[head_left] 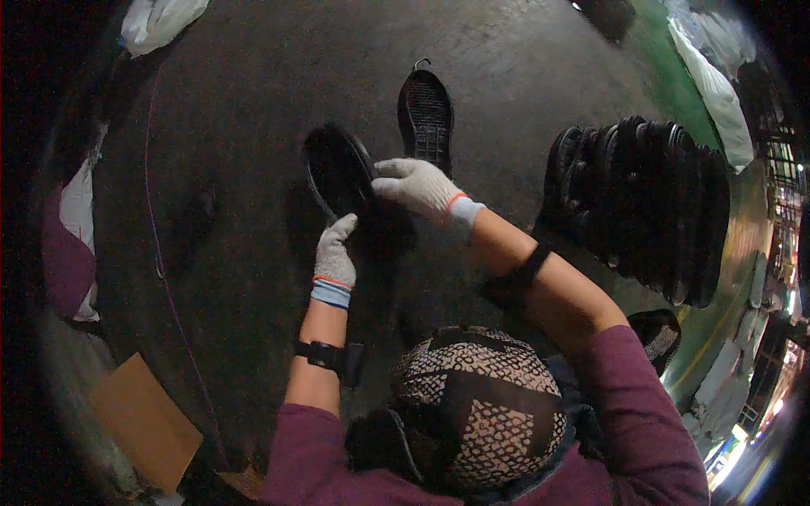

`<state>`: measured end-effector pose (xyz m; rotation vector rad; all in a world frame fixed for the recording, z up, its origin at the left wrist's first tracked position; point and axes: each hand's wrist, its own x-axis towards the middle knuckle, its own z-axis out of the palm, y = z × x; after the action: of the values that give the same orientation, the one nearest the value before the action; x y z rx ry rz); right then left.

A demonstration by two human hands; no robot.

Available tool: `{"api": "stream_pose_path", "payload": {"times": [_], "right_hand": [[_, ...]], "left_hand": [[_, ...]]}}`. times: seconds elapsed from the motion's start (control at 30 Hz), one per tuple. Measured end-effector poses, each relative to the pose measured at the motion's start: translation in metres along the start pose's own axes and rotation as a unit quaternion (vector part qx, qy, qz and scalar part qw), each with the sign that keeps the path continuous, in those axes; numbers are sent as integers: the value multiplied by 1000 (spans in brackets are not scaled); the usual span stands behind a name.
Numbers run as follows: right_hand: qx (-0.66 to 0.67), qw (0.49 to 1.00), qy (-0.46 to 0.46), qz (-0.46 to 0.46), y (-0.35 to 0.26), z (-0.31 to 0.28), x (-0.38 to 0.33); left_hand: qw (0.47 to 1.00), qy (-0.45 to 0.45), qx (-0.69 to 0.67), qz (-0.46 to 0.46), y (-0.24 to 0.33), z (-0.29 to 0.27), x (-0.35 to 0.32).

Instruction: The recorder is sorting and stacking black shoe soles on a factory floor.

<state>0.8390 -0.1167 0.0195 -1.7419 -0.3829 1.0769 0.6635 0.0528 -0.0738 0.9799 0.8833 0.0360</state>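
A black shoe sole [337, 171] is held up over the dark surface, its long sides running roughly away from me. My left hand [336, 255], in a white knitted glove, grips its near end with the thumb on top. My right hand [419, 185], gloved alike, is at the sole's right edge with fingers bent and partly hidden; whether it grips or only touches, I cannot tell. Just beyond the right hand lies another black sole [425, 114], tread side up, with a small pale hook-like piece at its far tip.
To the right, several black soles [637, 207] stand packed in a row. A thin purple cord [152, 194] runs down the left side. Brown cardboard [148, 422] is at the lower left; white sheeting [713, 93] lies at the far right. Patterned cloth [481, 405] covers the bottom middle.
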Motion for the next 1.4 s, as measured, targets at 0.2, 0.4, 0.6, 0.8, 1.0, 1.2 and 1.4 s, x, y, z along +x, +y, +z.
{"api": "stream_pose_path", "payload": {"times": [0.2, 0.4, 0.6, 0.8, 1.0, 1.2, 1.4], "right_hand": [[233, 958, 142, -87, -13, -32, -61], [-162, 806, 475, -313, -64, -52, -93], [-404, 796, 420, -163, -117, -26, -119], [-290, 857, 373, -207, -98, -70, -185], [-606, 497, 498, -370, -141, -145, -301], [-512, 694, 464, -202, -112, -154, -383], [12, 860, 422, -285, -82, -276, -494]], "left_hand": [[995, -44, 19, 84, 34, 119, 1], [984, -40, -10, 173, 90, 173, -34], [954, -216, -151, 140, 119, 202, -71], [839, -399, 103, 355, 113, 232, -94], [559, -505, 265, 602, 164, 270, -155], [246, -432, 421, 759, 210, 414, -227], [471, -281, 236, 802, 234, 417, -214]]}}
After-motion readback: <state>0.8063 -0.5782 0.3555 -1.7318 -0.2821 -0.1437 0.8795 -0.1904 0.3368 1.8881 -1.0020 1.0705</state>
